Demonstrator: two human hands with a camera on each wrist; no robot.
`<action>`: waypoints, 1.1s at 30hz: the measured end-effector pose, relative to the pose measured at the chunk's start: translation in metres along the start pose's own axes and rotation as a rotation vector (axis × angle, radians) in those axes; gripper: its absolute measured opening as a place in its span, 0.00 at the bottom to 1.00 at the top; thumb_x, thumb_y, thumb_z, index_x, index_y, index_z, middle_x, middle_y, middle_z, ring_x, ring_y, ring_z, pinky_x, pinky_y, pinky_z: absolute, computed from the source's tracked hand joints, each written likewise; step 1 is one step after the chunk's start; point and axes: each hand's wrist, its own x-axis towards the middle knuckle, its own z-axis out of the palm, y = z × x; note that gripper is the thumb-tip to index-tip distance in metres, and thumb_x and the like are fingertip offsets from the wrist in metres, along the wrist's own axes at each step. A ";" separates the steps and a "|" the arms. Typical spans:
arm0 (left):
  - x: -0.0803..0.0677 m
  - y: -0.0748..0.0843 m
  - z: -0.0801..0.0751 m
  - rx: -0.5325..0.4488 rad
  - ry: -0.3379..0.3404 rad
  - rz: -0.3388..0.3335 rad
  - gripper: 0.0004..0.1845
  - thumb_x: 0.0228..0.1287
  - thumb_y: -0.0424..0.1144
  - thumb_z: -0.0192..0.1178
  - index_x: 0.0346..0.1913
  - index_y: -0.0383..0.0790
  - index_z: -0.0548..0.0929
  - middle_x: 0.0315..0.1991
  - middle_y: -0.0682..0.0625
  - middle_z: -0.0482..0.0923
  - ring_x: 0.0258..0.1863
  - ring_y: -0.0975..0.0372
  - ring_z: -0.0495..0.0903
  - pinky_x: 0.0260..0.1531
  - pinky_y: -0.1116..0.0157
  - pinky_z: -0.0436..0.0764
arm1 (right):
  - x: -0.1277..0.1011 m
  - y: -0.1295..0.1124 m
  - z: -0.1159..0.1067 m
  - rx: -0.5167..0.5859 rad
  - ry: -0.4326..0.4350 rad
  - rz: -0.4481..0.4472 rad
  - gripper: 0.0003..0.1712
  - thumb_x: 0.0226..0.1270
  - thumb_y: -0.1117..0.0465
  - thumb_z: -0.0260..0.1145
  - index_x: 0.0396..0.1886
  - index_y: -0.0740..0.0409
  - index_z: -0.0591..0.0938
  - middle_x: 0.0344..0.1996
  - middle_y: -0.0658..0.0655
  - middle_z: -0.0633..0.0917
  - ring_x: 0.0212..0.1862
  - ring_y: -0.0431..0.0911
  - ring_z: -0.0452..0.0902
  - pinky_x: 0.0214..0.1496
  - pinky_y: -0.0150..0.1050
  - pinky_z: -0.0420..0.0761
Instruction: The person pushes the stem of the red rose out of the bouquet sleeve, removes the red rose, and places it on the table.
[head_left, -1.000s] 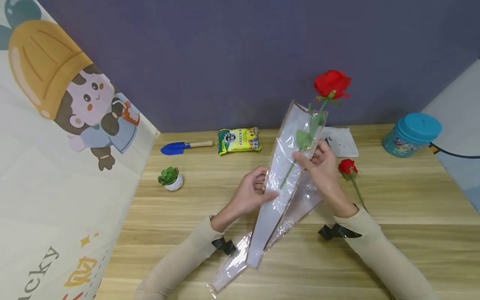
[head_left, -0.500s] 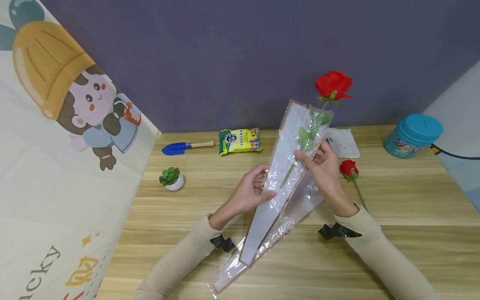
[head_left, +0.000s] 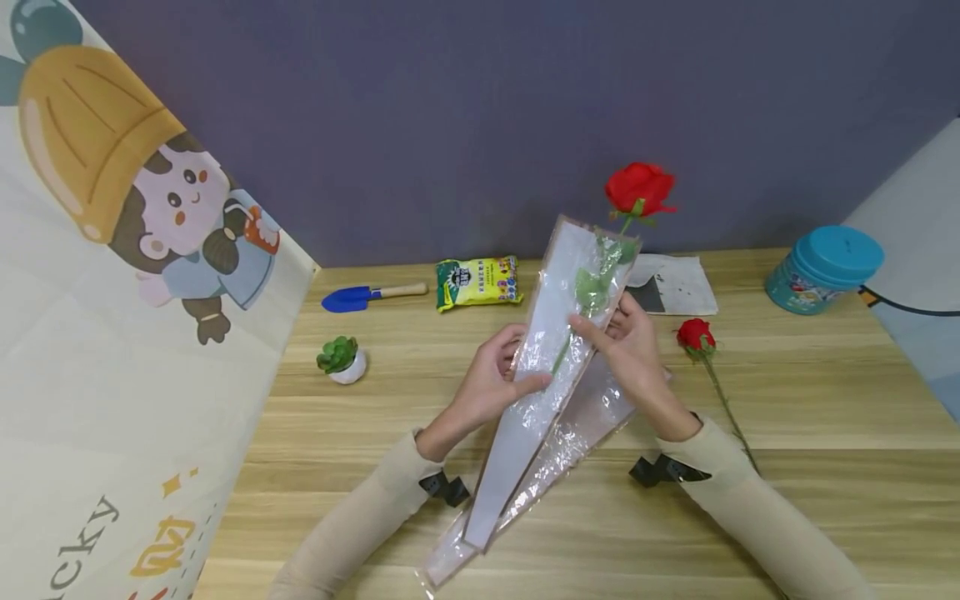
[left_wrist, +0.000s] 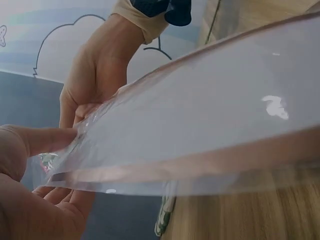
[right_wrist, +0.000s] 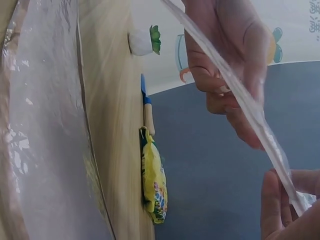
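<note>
A red rose stands in a long tapered flower sleeve, its bloom above the wide mouth and its green stem and leaves showing through the clear film. My left hand pinches the sleeve's left edge, thumb in front and fingers behind. On the other edge, higher up, my right hand grips the sleeve near the leaves with its thumb on the film. In the left wrist view the sleeve spans between both hands. The right wrist view has it nearly edge-on. A second sleeve lies underneath on the table.
Another red rose lies right of my right hand. Along the back are a blue-bladed trowel, a yellow-green packet, a white printed sheet and a teal tub. A small potted succulent stands at left.
Both hands have moved a little left and the wrapped rose with them, its bloom now lower. More of the loose rose's stem shows beside my right arm.
</note>
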 end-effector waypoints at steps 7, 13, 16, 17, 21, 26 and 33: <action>-0.001 0.000 0.000 -0.018 -0.012 -0.019 0.36 0.57 0.21 0.69 0.70 0.36 0.71 0.58 0.29 0.83 0.44 0.51 0.90 0.42 0.56 0.93 | -0.001 0.003 0.001 -0.018 -0.014 -0.008 0.34 0.69 0.66 0.73 0.71 0.64 0.70 0.42 0.38 0.90 0.40 0.35 0.90 0.43 0.33 0.91; -0.002 0.000 0.001 -0.020 0.006 -0.017 0.37 0.57 0.20 0.69 0.70 0.35 0.71 0.58 0.28 0.83 0.46 0.46 0.90 0.42 0.55 0.93 | -0.001 0.001 -0.001 -0.003 -0.039 0.037 0.33 0.70 0.65 0.71 0.71 0.64 0.70 0.42 0.39 0.90 0.40 0.36 0.89 0.44 0.33 0.91; -0.002 0.001 0.001 -0.013 0.025 -0.019 0.37 0.57 0.20 0.69 0.70 0.35 0.71 0.58 0.29 0.83 0.48 0.44 0.89 0.42 0.55 0.93 | -0.001 -0.001 -0.002 0.001 -0.057 0.067 0.32 0.72 0.63 0.70 0.71 0.63 0.70 0.42 0.39 0.90 0.40 0.37 0.89 0.45 0.33 0.91; -0.002 0.001 0.001 -0.013 0.029 -0.020 0.37 0.56 0.20 0.69 0.70 0.35 0.71 0.58 0.29 0.83 0.48 0.44 0.89 0.42 0.55 0.93 | 0.000 -0.001 -0.003 0.009 -0.063 0.076 0.32 0.72 0.63 0.70 0.71 0.63 0.70 0.43 0.40 0.90 0.40 0.37 0.89 0.45 0.33 0.91; -0.002 0.001 0.001 -0.019 0.039 -0.022 0.36 0.56 0.19 0.69 0.69 0.34 0.72 0.57 0.28 0.83 0.48 0.44 0.89 0.42 0.55 0.93 | 0.002 -0.006 -0.008 0.001 -0.064 0.091 0.27 0.74 0.58 0.69 0.68 0.58 0.73 0.44 0.41 0.89 0.39 0.37 0.88 0.41 0.33 0.91; -0.003 0.001 0.002 -0.020 0.025 -0.013 0.36 0.55 0.19 0.69 0.69 0.32 0.72 0.57 0.27 0.83 0.46 0.50 0.89 0.43 0.57 0.93 | 0.009 -0.017 -0.022 0.018 -0.028 0.082 0.16 0.76 0.52 0.67 0.56 0.52 0.77 0.39 0.43 0.88 0.34 0.35 0.85 0.37 0.31 0.89; -0.004 0.002 0.002 -0.019 0.007 -0.002 0.35 0.56 0.19 0.69 0.69 0.32 0.72 0.55 0.27 0.83 0.41 0.60 0.89 0.42 0.57 0.93 | 0.024 -0.034 -0.044 0.234 0.050 0.054 0.16 0.75 0.58 0.68 0.56 0.56 0.77 0.38 0.47 0.89 0.35 0.38 0.87 0.39 0.32 0.91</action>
